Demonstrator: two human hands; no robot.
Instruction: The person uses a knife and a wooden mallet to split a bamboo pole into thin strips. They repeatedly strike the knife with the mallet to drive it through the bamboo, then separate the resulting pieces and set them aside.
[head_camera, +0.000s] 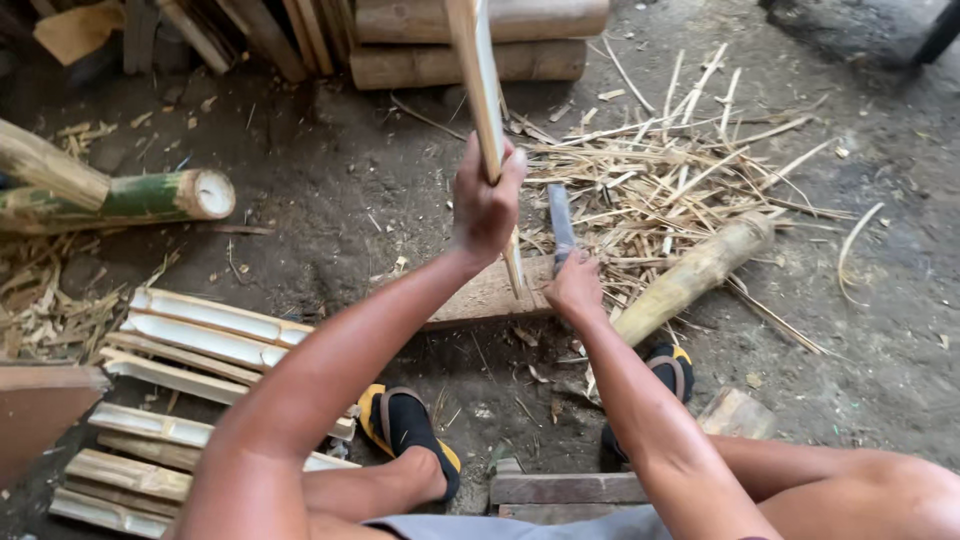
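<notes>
On dirt floor (330, 180), above wooden block (480, 295): I see left hand (487, 200) closed tight round bamboo strip (483, 90), long axis near upright, top leaning slightly away, lower end on block. Right hand (573, 285) wrapped shut on knife (560, 225), blade pointing up-away, just beside strip. Split slats (190, 340) left; shavings (660, 190) right.

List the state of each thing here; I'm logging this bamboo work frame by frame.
Left hand: gripping the bamboo slat.
Bamboo slat: upright, lower end on the wooden block.
Right hand: closed on the knife handle.
Knife: blade raised beside the slat.
Green bamboo pole: lying, uncut end showing.
Split bamboo pieces: stacked on the ground.
Shavings: scattered.
</notes>
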